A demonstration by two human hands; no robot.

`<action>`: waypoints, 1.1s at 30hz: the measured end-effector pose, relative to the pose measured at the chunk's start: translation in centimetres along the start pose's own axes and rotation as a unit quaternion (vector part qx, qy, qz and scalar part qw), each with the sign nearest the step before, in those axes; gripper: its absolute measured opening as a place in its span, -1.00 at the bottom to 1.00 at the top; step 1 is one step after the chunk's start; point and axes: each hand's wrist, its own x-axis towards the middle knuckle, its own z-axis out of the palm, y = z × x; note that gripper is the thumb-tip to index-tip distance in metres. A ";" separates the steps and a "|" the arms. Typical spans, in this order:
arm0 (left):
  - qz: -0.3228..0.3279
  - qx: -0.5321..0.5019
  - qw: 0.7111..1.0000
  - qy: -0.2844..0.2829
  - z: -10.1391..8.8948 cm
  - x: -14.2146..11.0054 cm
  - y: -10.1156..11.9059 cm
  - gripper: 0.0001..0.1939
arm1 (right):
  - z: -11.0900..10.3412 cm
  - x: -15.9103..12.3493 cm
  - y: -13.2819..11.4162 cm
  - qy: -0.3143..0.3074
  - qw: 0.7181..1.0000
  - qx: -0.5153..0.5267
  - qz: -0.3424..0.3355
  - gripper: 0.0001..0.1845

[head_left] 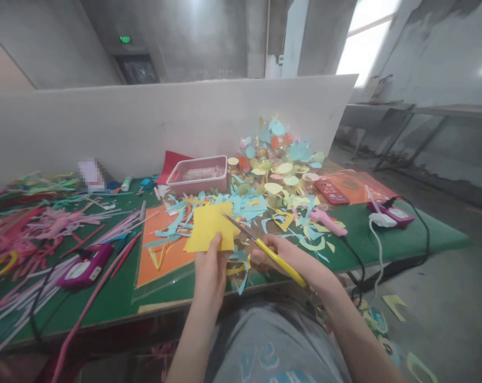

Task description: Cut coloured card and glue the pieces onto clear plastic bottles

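Seemingly to keep it firm, the left hand (211, 261) pinches the paper (211, 223) near its lower edge — on the near side of the box (203, 185). The right hand (271, 251) grasps the scissors (281, 261), their tips against the paper.

Squarish yellow paper (211, 227) faces the camera at center, flat and uncreased, as yellow-handled scissors (266, 249) slant up from lower right, metal tips overlapping its upper right; contact is unclear.

Blown-out window (359, 50) (right), slight blur, stretched edges
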 end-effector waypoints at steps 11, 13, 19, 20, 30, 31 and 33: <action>0.048 0.081 0.995 -0.029 -0.8 0.5 0.0 -0.60 | 0.2 0.1 0.6 -0.040 0.999 -0.021 -0.024 -0.47; 0.048 0.084 0.995 -0.026 -1.0 0.7 0.0 -0.61 | 0.4 0.3 0.9 -0.038 0.999 0.002 -0.038 -0.48; 0.042 0.136 0.990 -0.005 -1.6 1.2 -0.1 -0.62 | 0.4 0.6 0.8 -0.054 0.997 0.055 -0.025 -0.45; 0.043 0.141 0.989 -0.001 -1.6 1.2 -0.2 -0.63 | 0.4 0.7 0.7 -0.053 0.997 0.057 -0.016 -0.44; 0.047 0.128 0.991 0.008 -1.7 1.6 -0.2 -0.67 | 0.3 -0.5 -0.3 -0.037 0.999 -0.012 -0.038 -0.45; 0.041 0.127 0.991 0.004 -1.8 1.6 -0.2 -0.68 | 0.2 -0.6 -0.3 -0.043 0.998 -0.022 -0.039 -0.45; 0.028 0.119 0.992 -0.007 -1.8 1.7 0.0 -0.70 | 0.2 -0.8 -0.5 -0.056 0.997 -0.031 -0.041 -0.47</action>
